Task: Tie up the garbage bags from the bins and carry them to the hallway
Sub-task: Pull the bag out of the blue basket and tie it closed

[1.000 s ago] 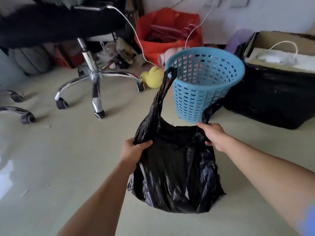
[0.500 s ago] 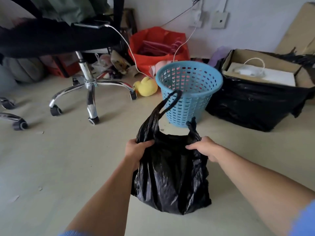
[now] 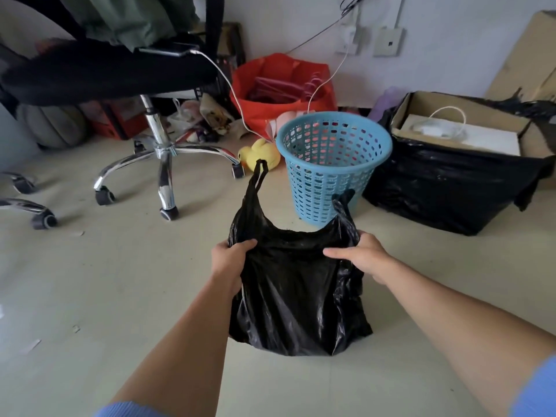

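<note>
A black garbage bag (image 3: 296, 299) hangs in front of me just above the pale floor. My left hand (image 3: 230, 260) grips its left top edge and my right hand (image 3: 362, 255) grips its right top edge. Both bag handles stick up loose; the left handle loop (image 3: 258, 176) rises higher than the right one (image 3: 341, 203). Behind the bag stands a blue perforated bin (image 3: 329, 173), upright with no liner in it.
An office chair (image 3: 162, 152) with a chrome wheeled base stands at the left. A yellow duck toy (image 3: 258, 153) and a red bag (image 3: 282, 88) lie behind the bin. A cardboard box wrapped in black plastic (image 3: 451, 188) sits at the right.
The bag has come away from the bin and nearer to me. My hands have drawn closer on the bag's top. The bin, tilted a second ago, now stands upright.
</note>
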